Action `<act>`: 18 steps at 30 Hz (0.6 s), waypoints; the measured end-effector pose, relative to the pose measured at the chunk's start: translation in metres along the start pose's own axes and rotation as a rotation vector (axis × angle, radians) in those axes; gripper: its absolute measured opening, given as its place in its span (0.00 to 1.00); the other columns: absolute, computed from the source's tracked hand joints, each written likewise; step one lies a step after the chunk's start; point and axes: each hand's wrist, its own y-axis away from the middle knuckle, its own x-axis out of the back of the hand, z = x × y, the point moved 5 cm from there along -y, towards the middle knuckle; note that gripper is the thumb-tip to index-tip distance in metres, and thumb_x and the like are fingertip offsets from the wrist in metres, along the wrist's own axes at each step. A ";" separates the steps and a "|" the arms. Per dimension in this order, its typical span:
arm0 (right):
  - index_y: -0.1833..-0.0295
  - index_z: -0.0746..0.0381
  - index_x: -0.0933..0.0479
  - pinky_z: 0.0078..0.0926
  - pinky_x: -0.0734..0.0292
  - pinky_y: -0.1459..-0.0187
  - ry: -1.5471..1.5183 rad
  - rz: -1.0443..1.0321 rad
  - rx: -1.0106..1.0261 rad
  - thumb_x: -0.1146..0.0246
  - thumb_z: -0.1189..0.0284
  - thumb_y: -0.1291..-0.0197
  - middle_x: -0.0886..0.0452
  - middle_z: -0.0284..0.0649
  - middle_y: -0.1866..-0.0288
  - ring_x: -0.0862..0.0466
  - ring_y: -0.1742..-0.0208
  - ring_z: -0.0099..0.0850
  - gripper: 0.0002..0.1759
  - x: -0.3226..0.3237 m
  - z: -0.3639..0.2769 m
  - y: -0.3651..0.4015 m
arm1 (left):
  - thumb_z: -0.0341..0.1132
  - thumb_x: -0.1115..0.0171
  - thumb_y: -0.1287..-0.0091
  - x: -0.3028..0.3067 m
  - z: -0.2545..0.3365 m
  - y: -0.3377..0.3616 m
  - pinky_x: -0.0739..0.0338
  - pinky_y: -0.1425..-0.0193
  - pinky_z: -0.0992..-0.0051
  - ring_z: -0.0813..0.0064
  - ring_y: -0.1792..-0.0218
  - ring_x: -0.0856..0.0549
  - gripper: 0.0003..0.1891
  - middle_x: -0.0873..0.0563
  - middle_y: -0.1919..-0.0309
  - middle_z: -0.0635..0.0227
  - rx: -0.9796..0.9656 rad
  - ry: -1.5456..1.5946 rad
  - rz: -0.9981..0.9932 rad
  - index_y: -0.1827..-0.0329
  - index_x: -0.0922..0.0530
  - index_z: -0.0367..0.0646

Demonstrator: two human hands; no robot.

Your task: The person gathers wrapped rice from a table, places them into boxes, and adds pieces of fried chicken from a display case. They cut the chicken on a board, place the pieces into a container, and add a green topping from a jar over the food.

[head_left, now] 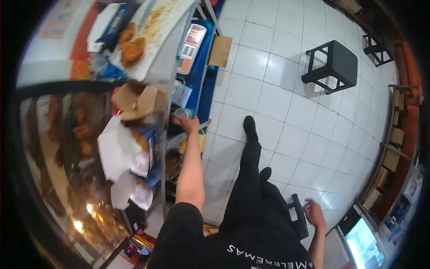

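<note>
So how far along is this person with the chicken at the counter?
Done, it seems: fried chicken lies on the tray, and white boxes on the glass case seem to hold pieces. In hand: the left hand is at a small cup by the counter; the right hand is by a black object, away from the food. Left, I would guess: closing the brown box, which stands open.
</note>
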 end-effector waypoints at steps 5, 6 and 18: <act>0.39 0.68 0.22 0.38 0.15 0.54 -0.029 -0.221 -0.178 0.33 0.72 0.33 0.11 0.51 0.54 0.09 0.56 0.41 0.19 0.002 0.014 -0.012 | 0.41 0.14 0.55 -0.057 -0.050 -0.046 0.34 0.22 0.48 0.38 0.23 0.37 0.69 0.43 0.24 0.35 0.388 -0.449 -0.069 0.15 0.58 0.42; 0.39 0.68 0.22 0.37 0.15 0.53 -0.089 -0.223 -0.221 0.34 0.72 0.32 0.11 0.50 0.53 0.09 0.55 0.40 0.19 0.013 0.001 -0.022 | 0.40 0.15 0.54 -0.062 -0.050 -0.049 0.31 0.24 0.46 0.40 0.25 0.34 0.65 0.40 0.25 0.38 0.399 -0.539 -0.051 0.16 0.53 0.43; 0.38 0.67 0.23 0.36 0.16 0.47 -0.048 -0.116 -0.114 0.35 0.74 0.30 0.12 0.48 0.51 0.11 0.52 0.40 0.18 0.106 -0.167 -0.154 | 0.42 0.14 0.49 -0.018 0.025 0.018 0.38 0.27 0.46 0.46 0.32 0.32 0.47 0.27 0.36 0.49 0.077 -0.148 0.162 0.28 0.33 0.42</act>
